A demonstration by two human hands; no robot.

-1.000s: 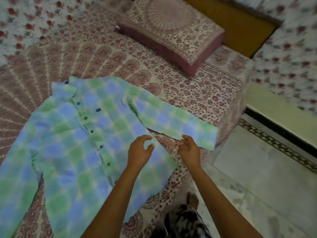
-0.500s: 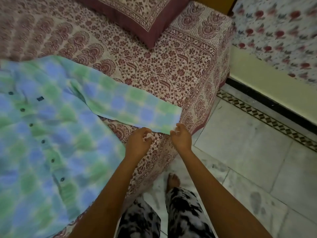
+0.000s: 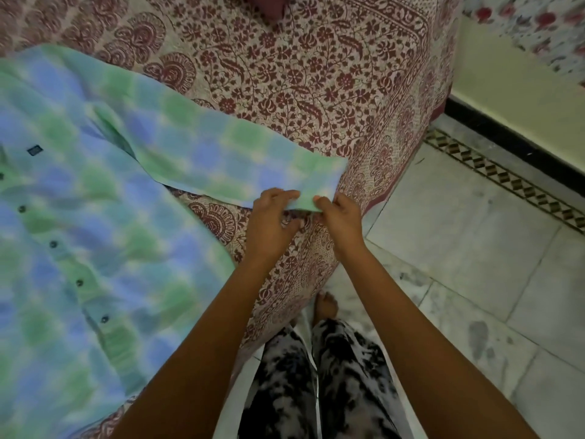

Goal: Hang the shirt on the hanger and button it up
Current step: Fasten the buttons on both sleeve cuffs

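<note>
Patterned trousers point(image 3: 319, 384), bare foot point(image 3: 324, 307): nearest, on the tiled floor point(image 3: 459, 248).
Left hand point(image 3: 270, 220): fingers curled, pinching the sleeve cuff's point(image 3: 313, 180) near edge.
Right hand point(image 3: 343, 221): just beside it, pinching the same edge at the cuff's corner.
Shirt point(image 3: 95, 232): blue-green check, flat on the printed bedspread point(image 3: 300, 74), its front closed along the visible dark buttons, sleeve stretched toward the bed's edge.

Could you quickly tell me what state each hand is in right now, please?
Left hand: pinches the sleeve cuff at its near edge.
Right hand: pinches the same cuff, right beside the left.
</note>
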